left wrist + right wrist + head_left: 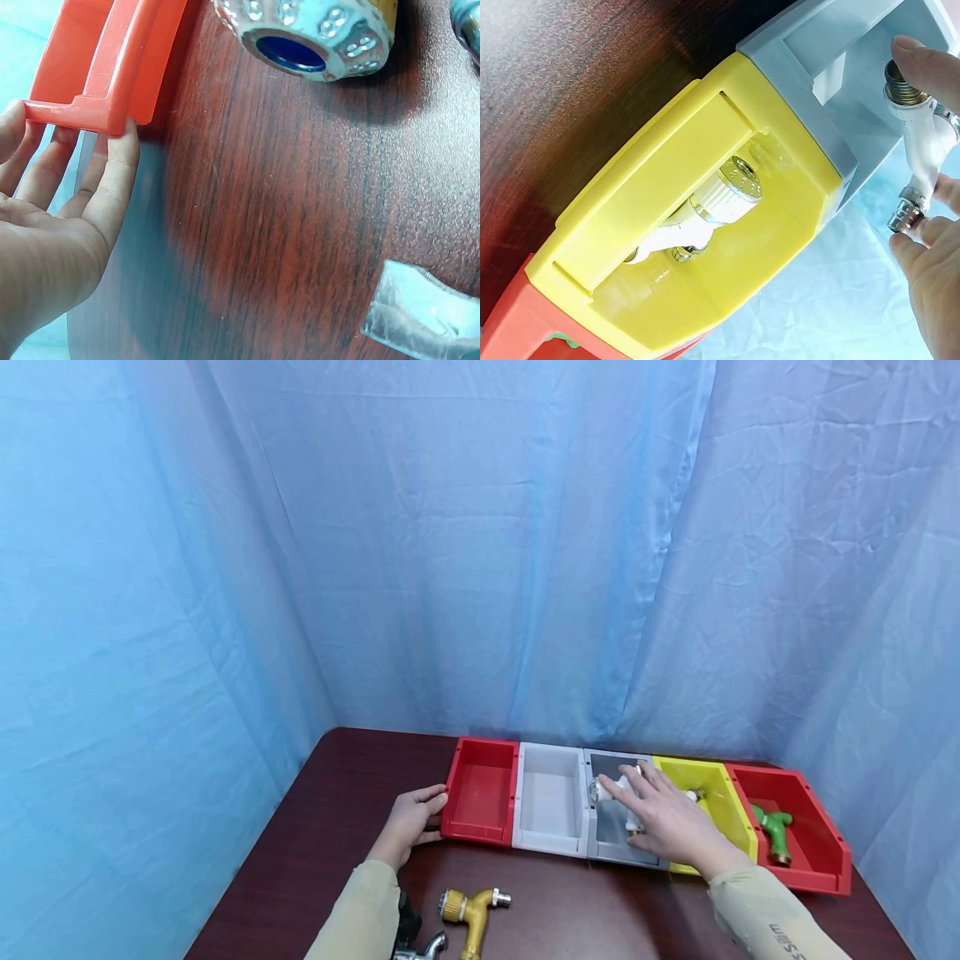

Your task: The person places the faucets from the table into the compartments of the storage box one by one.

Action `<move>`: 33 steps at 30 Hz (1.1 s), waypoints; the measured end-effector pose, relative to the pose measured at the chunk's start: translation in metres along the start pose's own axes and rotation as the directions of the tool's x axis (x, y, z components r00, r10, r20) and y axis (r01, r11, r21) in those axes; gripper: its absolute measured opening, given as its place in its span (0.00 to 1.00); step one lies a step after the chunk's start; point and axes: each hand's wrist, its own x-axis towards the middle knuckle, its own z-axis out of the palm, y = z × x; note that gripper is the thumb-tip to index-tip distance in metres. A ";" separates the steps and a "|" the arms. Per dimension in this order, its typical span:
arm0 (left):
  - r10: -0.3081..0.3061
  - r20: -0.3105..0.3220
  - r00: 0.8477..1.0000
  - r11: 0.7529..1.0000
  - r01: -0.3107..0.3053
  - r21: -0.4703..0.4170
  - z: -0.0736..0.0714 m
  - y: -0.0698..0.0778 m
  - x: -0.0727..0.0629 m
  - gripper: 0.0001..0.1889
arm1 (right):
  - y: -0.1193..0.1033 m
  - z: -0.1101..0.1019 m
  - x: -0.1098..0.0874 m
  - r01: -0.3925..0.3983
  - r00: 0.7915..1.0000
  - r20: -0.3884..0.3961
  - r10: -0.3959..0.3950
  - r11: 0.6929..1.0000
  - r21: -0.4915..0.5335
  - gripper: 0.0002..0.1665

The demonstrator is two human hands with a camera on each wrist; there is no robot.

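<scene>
My right hand (667, 818) grips a white tap (924, 142) above the grey bin (611, 845). In the right wrist view the thumb lies by its brass threaded end and the fingers are near its metal spout tip. My left hand (411, 821) touches the outer side of the red bin (480, 793) at the row's left end, fingers fairly straight. On the table just in front lie a gold-coloured tap (476, 920) and a chrome tap (431, 947), the latter partly hidden by the left sleeve.
Between the red and grey bins stands a white bin (551, 793). Right of the grey one, a yellow bin (772, 202) holds another white tap (697, 217). A second red bin (821, 852) at the right end holds a green tap (777, 835). Blue curtains (480, 543) hang behind the table.
</scene>
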 end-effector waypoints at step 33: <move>0.016 0.003 1.000 1.000 -0.016 0.012 0.000 0.000 -0.002 0.28 | 0.004 0.006 -0.002 -0.084 0.994 0.070 0.083 0.996 0.023 0.62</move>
